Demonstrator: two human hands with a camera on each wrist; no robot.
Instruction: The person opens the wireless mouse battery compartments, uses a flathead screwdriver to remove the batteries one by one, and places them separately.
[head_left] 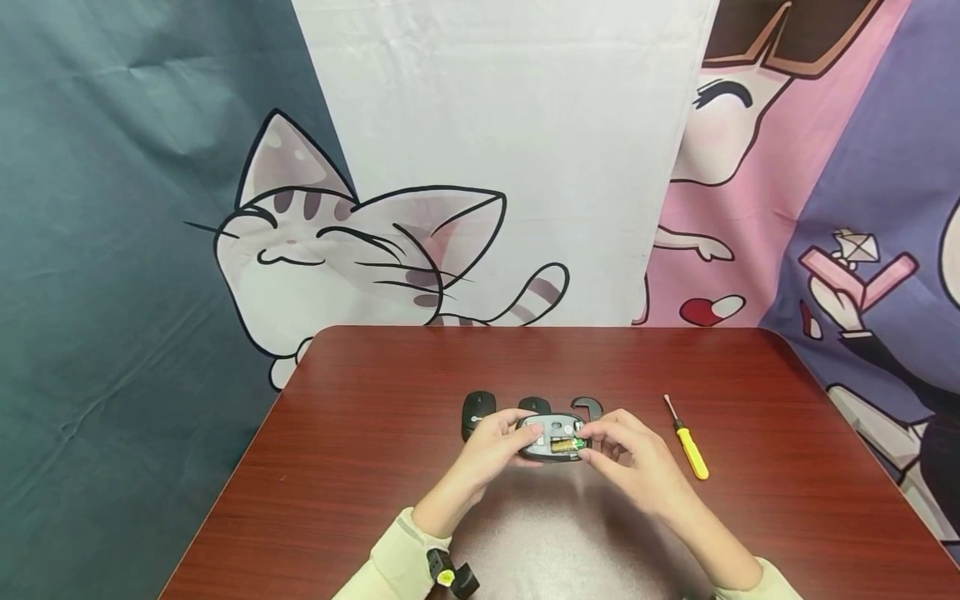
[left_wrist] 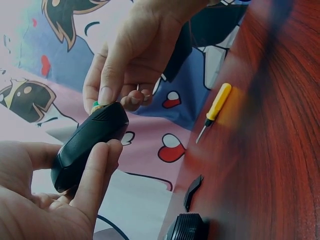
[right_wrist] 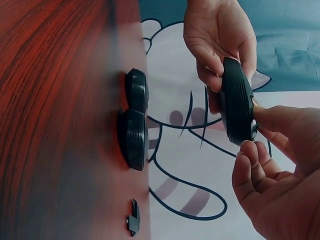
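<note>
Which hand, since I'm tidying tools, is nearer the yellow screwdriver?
Right: the right hand is left of the screwdriver; the left hand is farther left, gripping the open mouse.

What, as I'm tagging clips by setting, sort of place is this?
Probably an indoor tabletop workspace: a wood-grain table, a cartoon-printed cloth backdrop behind it, and a yellow-handled screwdriver.

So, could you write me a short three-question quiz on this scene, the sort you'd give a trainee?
1. Besides the upturned mouse in the left hand, how many mice lie on the table?
2. Look at the screwdriver. True or false: its handle is red.
3. Which does the right hand touch: (A) the screwdriver, (B) the battery, (C) the table?

Key: 1. Two. 2. False; it's yellow. 3. B.
</note>
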